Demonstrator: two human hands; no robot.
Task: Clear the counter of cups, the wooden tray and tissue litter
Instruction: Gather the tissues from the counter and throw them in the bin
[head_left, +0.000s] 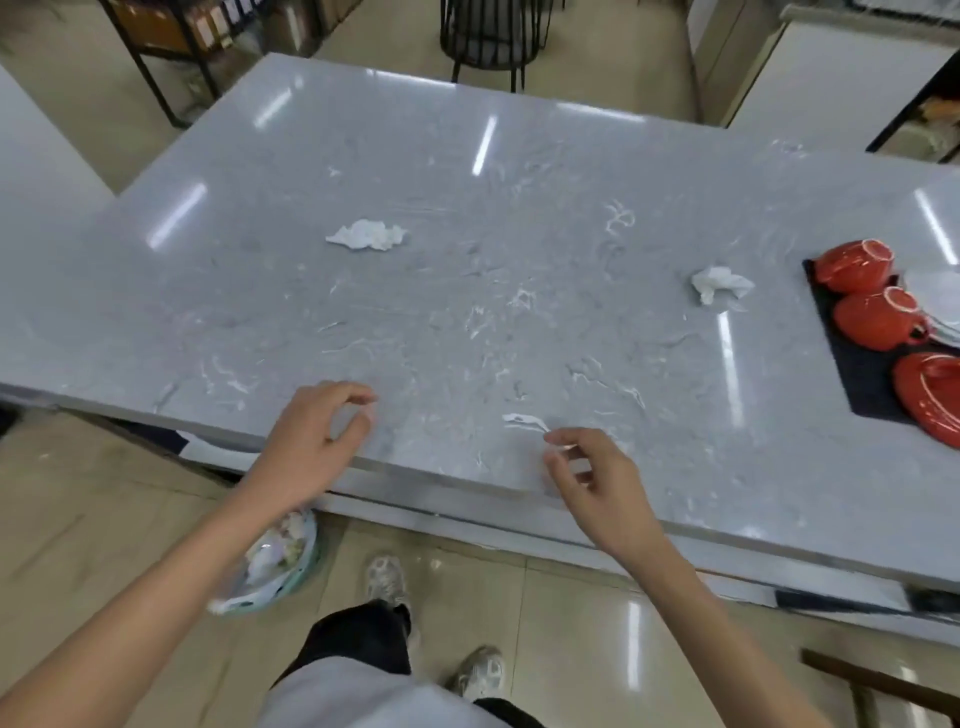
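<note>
Two crumpled white tissues lie on the grey marble counter (467, 322): one tissue (368, 235) at the middle left, the other tissue (719, 284) toward the right. At the right edge two red cups (854, 267) (878, 318) lie on their sides on a dark mat (865, 382), beside a red saucer (930, 397). My left hand (311, 441) hovers over the counter's near edge, fingers apart and empty. My right hand (597, 483) hovers beside it, fingers loosely curled and holding nothing. No wooden tray is in view.
A small bin (283, 564) holding white litter stands on the tiled floor under my left forearm. White plates (935, 296) sit beside the cups. A black wire stool (491, 36) stands beyond the counter's far edge, with shelving at the far left.
</note>
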